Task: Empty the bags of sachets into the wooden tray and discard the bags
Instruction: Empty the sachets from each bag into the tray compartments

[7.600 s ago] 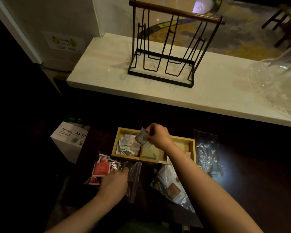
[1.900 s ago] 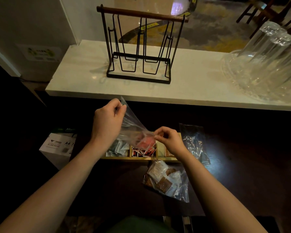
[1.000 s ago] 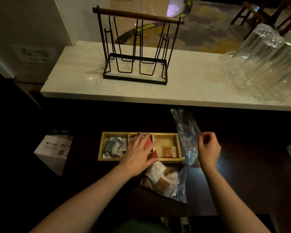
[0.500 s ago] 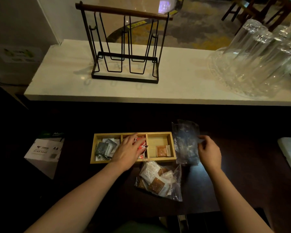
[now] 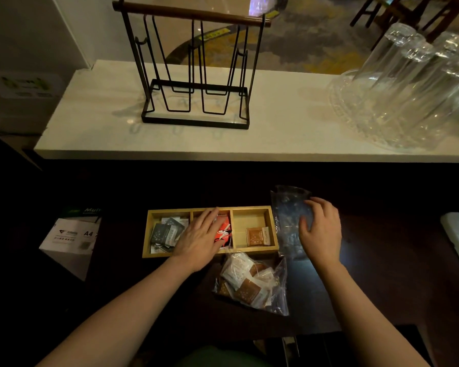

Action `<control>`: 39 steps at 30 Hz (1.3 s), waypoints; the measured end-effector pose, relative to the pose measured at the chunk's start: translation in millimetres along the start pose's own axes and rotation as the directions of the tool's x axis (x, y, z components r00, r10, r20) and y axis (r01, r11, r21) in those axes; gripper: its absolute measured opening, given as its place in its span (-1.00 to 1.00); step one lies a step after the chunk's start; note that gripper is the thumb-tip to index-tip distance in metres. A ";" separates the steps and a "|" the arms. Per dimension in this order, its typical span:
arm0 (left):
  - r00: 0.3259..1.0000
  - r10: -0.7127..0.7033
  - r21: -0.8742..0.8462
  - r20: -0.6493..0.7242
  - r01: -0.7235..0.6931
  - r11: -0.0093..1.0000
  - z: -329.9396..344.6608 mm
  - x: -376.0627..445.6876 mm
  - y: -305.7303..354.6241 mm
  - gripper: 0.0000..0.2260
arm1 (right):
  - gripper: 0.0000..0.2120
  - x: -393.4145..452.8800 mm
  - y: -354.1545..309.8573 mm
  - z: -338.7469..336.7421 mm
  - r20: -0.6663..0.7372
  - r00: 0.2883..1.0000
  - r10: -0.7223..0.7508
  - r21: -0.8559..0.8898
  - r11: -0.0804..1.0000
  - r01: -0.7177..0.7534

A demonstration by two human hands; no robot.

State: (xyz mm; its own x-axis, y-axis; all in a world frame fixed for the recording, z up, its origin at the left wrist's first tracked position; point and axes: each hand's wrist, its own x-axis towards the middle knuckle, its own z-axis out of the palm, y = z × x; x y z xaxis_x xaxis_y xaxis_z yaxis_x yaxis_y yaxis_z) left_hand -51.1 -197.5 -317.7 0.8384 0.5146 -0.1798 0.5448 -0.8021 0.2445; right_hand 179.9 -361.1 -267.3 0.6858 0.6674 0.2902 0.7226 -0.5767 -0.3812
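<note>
two hands (image 5: 200, 239) (image 5: 319, 229) flatten glossy sachets (image 5: 224, 231) and crinkled clear bag (image 5: 286, 221).

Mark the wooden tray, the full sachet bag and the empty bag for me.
wooden tray (image 5: 210, 253), head view, front rim.
full sachet bag (image 5: 252, 284), head view, middle of the bag.
empty bag (image 5: 286, 210), head view, upper part.

Three-compartment wooden tray (image 5: 210, 254) holds sachets; full bag (image 5: 252, 283) lies just before it.
</note>
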 end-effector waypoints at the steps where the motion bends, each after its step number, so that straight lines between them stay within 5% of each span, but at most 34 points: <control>1: 1.000 -0.009 0.022 0.027 0.008 1.000 3.6 -3.1 -2.6 -0.44 | -0.70 -3.8 -7.0 -0.2 0.009 0.998 -0.061 0.024 0.998 0.061; 5: 0.999 -0.037 0.156 0.037 0.030 0.987 8.7 -3.6 -8.3 -0.42 | -0.86 -26.8 -33.7 1.3 0.372 0.919 -0.132 0.012 0.990 0.138; 8: 0.999 -0.032 0.151 0.034 0.027 0.988 7.7 -4.6 -7.6 -0.37 | -0.88 -39.2 -31.6 0.6 0.569 0.817 0.089 -0.162 0.987 0.005; 11: 0.996 0.016 0.107 -0.088 -0.007 0.994 4.6 -10.8 -6.0 -0.32 | -0.78 -52.7 -11.3 -0.6 0.625 0.733 0.268 -0.264 0.957 -0.124; 15: 0.967 0.144 0.128 -0.212 -0.119 0.985 -0.2 -25.0 -1.5 -0.38 | -0.80 -76.0 9.0 16.0 0.800 0.479 0.361 -0.091 0.862 -0.498; 19: 0.976 0.196 0.206 -0.094 -0.173 0.963 11.7 -36.1 -8.6 -0.41 | -0.84 -86.3 8.2 23.1 0.866 0.333 0.373 0.050 0.598 -0.800; 27: 0.991 0.137 0.188 0.002 -0.135 0.973 9.7 -35.2 -7.0 -0.44 | -0.90 -71.7 -8.2 -9.3 0.909 0.384 0.160 0.199 0.644 -0.739; 35: 0.970 -0.085 -0.298 -0.227 0.014 0.955 -38.4 -50.5 21.5 -0.83 | -0.87 -48.1 -64.2 -30.4 0.906 0.390 -0.165 0.408 0.588 -0.699; 39: 0.989 -0.148 -0.597 0.001 0.119 0.793 -65.6 -68.5 41.9 -0.80 | -0.88 -44.7 -101.4 -18.3 0.899 0.416 -0.139 0.425 0.509 -0.749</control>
State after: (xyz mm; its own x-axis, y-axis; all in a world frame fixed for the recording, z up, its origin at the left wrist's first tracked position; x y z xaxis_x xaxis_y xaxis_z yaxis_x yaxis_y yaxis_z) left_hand -84.5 -246.4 -232.6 0.7484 0.6274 -0.2149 0.5433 -0.3942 0.7413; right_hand 77.6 -341.1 -225.6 0.1061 0.7811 -0.6153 -0.1828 -0.5929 -0.7842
